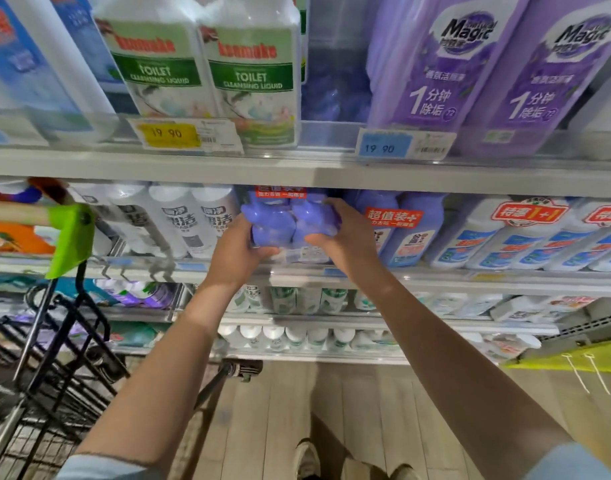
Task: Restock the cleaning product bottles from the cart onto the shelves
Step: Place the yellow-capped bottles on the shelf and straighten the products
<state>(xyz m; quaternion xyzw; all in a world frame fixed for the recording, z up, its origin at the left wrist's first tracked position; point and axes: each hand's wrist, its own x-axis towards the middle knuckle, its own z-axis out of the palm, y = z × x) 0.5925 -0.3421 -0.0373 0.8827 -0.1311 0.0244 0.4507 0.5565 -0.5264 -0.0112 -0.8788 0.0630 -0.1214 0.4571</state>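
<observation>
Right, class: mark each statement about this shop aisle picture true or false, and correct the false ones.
1. The left hand and the right hand both grip the wrapped twin pack of purple plastic bottles. True.
2. That pack is on the highest shelf in view. False: it is at the shelf below, under the white toilet-cleanser bottles with green labels.
3. The yellow price tag and the blue price tag both read 19 90. True.
4. The cart stands on the person's right. False: the black wire cart with a green handle corner is on the left.
</observation>
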